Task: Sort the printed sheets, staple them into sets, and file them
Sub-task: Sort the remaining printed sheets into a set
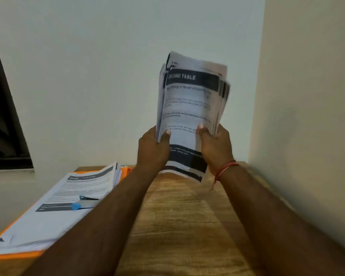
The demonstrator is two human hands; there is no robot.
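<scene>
Both hands hold a thick bundle of printed sheets (189, 100) upright above the wooden table (187, 216). My left hand (152, 148) grips the bundle's lower left edge, thumb on the front page. My right hand (215, 146) grips the lower right edge the same way. The front page has a dark header bar and blurred text; the sheet edges fan out unevenly at the top. To the left, a second stack of printed sheets (54, 212) lies flat on an orange folder (14, 255). A blue stapler (84, 203) rests on that stack.
A pale wall stands directly behind the table, and a second wall closes in on the right. A dark window frame (2, 116) shows at far left. A red thread bracelet (225, 169) circles my right wrist.
</scene>
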